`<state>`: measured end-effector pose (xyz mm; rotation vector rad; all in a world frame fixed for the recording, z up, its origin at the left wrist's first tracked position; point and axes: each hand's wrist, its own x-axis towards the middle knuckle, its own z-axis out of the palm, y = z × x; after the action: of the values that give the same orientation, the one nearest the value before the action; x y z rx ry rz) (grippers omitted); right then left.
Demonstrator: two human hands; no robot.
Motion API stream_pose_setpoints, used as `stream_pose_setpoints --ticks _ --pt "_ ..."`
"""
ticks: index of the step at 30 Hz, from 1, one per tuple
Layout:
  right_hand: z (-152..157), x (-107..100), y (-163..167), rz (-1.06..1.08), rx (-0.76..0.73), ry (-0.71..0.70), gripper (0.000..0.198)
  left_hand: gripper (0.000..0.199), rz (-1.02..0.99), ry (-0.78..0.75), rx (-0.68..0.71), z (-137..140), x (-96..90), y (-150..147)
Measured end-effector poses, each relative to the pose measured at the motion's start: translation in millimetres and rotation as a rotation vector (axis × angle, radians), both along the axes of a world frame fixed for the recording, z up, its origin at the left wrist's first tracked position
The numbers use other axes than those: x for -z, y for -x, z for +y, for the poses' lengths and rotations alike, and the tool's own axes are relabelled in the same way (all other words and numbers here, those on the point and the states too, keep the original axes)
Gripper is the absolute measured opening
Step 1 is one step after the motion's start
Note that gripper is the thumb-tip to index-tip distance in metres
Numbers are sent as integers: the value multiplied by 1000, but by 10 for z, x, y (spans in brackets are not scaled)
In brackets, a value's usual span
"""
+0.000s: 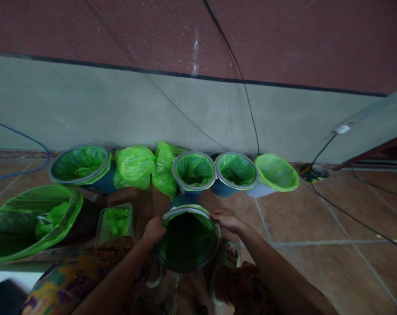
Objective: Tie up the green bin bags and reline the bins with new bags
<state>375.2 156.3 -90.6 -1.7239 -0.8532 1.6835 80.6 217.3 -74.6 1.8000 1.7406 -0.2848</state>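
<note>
Between my feet a trash can (pixel 189 210) with a green bag lining tilts toward me, its dark mouth facing up at the camera. My left hand (pixel 155 230) grips the can's rim on the left side. On the opposite side of the rim, my right hand (pixel 229 220) has its fingers closed at the edge of the can and liner. The inside is too dark to make out. Just beyond it, against the wall, stand two lined blue trash cans (pixel 194 192) (pixel 237 186) with grey rims.
A lined pale bin (pixel 277 173), tied green bags (pixel 135 164) and a wide lined can (pixel 80 164) line the wall. At left are a large lined bin (pixel 34 218) and a clear box (pixel 115 221). A black cable (pixel 359 216) crosses the tiles.
</note>
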Motion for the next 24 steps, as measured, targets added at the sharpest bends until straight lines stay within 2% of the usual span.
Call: stream_pose_setpoints --ticks 2,4,8,11,13,17,20,24 --pt "14 -86 77 33 -15 -59 37 22 74 19 27 -19 -4 -17" --pt "36 -157 193 56 -42 -126 37 24 103 -3 84 -38 -29 -77" --pt "60 -184 348 71 -31 -97 30 29 107 -71 187 -42 -83 -198" --pt "56 -128 288 30 48 -120 26 32 55 -118 149 -16 -81 -195" --pt "51 -94 197 1 75 -129 26 33 43 -93 121 -10 -60 -158" --pt "35 -105 119 69 22 -111 36 21 123 20 108 -38 -10 -92" --pt "24 -159 200 127 -32 -114 39 23 138 18 107 -49 6 -91" --pt "5 -177 278 149 -19 -67 35 28 137 -16 134 -33 -7 -116"
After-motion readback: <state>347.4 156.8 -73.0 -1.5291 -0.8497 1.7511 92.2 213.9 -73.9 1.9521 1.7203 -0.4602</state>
